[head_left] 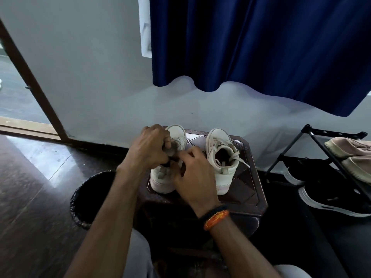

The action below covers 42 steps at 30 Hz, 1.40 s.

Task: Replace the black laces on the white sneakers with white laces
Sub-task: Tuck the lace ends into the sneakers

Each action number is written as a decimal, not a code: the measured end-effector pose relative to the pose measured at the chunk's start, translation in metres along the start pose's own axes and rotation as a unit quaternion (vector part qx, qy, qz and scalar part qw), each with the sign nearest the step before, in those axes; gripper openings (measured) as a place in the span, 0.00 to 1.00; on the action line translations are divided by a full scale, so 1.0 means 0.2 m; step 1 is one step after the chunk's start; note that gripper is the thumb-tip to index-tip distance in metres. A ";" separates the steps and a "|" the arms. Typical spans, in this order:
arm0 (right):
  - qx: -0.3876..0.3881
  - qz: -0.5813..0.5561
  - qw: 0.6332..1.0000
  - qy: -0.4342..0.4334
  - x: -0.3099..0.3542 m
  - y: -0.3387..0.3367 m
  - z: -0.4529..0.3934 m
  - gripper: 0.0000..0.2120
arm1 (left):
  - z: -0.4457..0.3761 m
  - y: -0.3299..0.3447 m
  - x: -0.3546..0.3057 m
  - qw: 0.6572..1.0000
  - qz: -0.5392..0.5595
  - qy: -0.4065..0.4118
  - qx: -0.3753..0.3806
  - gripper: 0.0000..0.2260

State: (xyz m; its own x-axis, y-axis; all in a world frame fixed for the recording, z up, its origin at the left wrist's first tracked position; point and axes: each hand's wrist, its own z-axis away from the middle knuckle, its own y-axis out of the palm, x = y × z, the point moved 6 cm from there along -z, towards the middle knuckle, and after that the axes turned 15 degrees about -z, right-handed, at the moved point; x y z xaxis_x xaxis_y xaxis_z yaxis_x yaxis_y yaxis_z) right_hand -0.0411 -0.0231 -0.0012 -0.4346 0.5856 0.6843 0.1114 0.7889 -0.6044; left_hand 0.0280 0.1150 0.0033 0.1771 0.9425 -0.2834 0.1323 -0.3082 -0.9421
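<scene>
Two white sneakers stand side by side on a dark brown stool, toes toward the wall. The right sneaker carries white laces with loose ends hanging over its collar. Both hands work over the left sneaker and cover most of its lacing. My left hand grips the tongue and upper of that shoe. My right hand pinches a lace at the shoe's opening. Which colour that lace is cannot be told, though a dark bit shows between the hands.
A black bin lined with a bag stands on the floor left of the stool. On the right, a black shoe rack holds pinkish and black shoes. A blue curtain hangs on the wall behind. An open doorway lies at far left.
</scene>
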 end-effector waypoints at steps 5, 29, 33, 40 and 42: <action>0.022 0.026 0.998 0.050 0.04 0.01 -0.01 0.11 | 0.02 0.02 -0.02 0.997 -0.033 0.020 -0.065 0.05; -0.195 -0.004 0.930 0.312 -0.34 -0.65 0.09 0.14 | -0.06 -0.14 -0.16 0.990 -0.106 0.090 0.023 0.09; -0.178 -0.056 0.927 0.325 -0.37 -0.63 0.08 0.09 | -0.05 -0.14 -0.25 0.987 -0.104 0.126 0.006 0.09; -0.138 0.045 0.965 0.220 -0.29 -0.63 0.00 0.04 | -0.05 -0.13 -0.52 0.980 -0.012 0.190 -0.059 0.02; -0.108 0.085 0.967 0.215 -0.29 -0.62 -0.03 0.04 | -0.08 -0.11 -0.61 0.976 -0.021 0.208 -0.051 0.04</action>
State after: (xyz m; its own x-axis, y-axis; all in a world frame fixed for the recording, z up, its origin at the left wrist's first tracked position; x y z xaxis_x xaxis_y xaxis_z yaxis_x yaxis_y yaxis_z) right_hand -0.0246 -0.1539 0.0375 0.0126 0.6975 0.7165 0.3527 0.6674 -0.6559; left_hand 0.0201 0.0053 0.0609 0.5482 0.8266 -0.1273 0.2405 -0.3016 -0.9226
